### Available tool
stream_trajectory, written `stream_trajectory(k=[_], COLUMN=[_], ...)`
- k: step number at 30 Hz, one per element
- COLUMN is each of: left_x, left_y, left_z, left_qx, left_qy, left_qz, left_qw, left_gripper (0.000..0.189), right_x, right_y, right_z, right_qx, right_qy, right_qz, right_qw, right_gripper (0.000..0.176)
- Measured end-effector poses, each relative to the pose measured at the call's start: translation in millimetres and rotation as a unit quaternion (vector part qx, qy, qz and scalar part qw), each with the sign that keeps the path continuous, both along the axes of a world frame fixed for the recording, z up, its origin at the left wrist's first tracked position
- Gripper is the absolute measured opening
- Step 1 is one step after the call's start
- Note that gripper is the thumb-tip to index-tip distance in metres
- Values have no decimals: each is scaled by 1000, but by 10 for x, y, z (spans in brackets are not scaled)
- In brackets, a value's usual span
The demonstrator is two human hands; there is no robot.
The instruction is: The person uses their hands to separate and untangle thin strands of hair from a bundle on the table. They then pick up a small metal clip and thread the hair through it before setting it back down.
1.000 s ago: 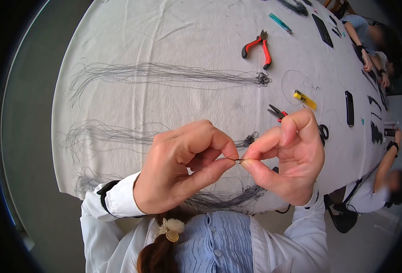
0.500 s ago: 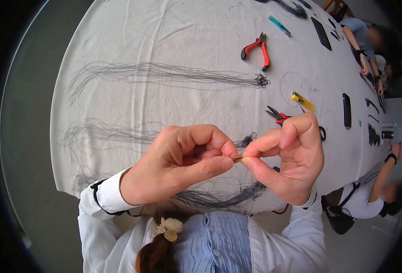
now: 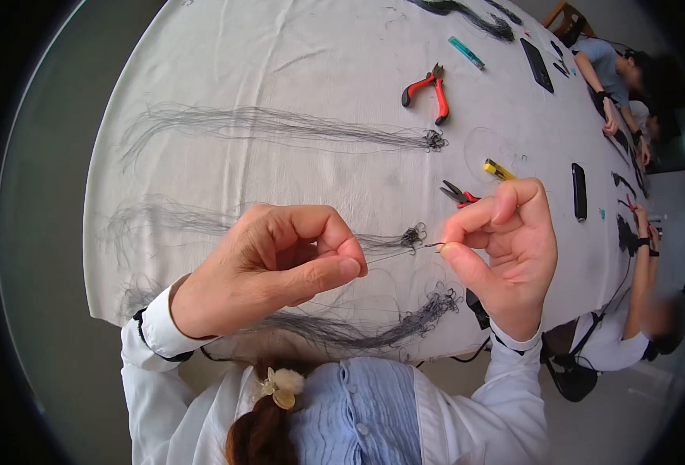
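My left hand is closed, thumb against forefinger, pinching a fine dark line. The line runs across to my right hand, whose thumb and forefinger pinch a small dark hook-like piece at its end. Behind the hands lies a bundle of thin dark lines, with small curled, hook-like ends gathered at the right. Below them a thicker, similar bundle curves along the table's near edge, partly covered by my left arm. A third bundle stretches straight farther back.
The round table has a white cloth. Red-handled pliers, a second pair of pliers, a yellow lighter, a teal tube-like item and phones lie on it. Co-workers sit along the right side.
My hands have drawn apart, the left moving leftwards, so the line now shows stretched between them. A co-worker's hands at lower right have come together. The view has shifted slightly.
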State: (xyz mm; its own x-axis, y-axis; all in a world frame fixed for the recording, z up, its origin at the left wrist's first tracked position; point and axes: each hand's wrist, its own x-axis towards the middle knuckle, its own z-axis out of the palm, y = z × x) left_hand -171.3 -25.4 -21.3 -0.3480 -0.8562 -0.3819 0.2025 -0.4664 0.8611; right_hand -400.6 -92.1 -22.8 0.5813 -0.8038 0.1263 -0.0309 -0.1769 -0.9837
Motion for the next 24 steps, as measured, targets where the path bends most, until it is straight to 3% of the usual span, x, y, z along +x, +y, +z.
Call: stream_trajectory(k=[4,6,10,12,14,16,20,24], left_x=[134,241,701,1115,1613,1969,2338,2459], left_y=[321,498,880,1054,1109,1122,981,856], left_z=[212,315,341,319,288,112,-105,-408], left_qx=[-7,-47,-174,-207,-135,-145,-99,-57], left_qy=[17,-27,-194,-316,-395,-408,-367,-489], left_qz=[30,87,185,180,186,186,167,138], left_qw=[999,995,948,908,890,882,910,860], left_gripper=[8,8,22,27,38,34,22,14], right_x=[-305,-453,-633,-629,-599,-483,-318,-229], right_y=[-16,-63,-125,-104,-66,-95,-214,-312], right_z=[82,72,-23,-16,-18,-24,-292,-536], right_qx=[-24,-3,98,128,160,187,113,5], right_qy=[44,74,124,117,106,132,211,297], right_qz=[-66,-78,-76,-56,-40,3,18,30], right_qw=[997,994,984,983,981,973,971,954], right_gripper=[39,37,35,35,35,35,32,29])
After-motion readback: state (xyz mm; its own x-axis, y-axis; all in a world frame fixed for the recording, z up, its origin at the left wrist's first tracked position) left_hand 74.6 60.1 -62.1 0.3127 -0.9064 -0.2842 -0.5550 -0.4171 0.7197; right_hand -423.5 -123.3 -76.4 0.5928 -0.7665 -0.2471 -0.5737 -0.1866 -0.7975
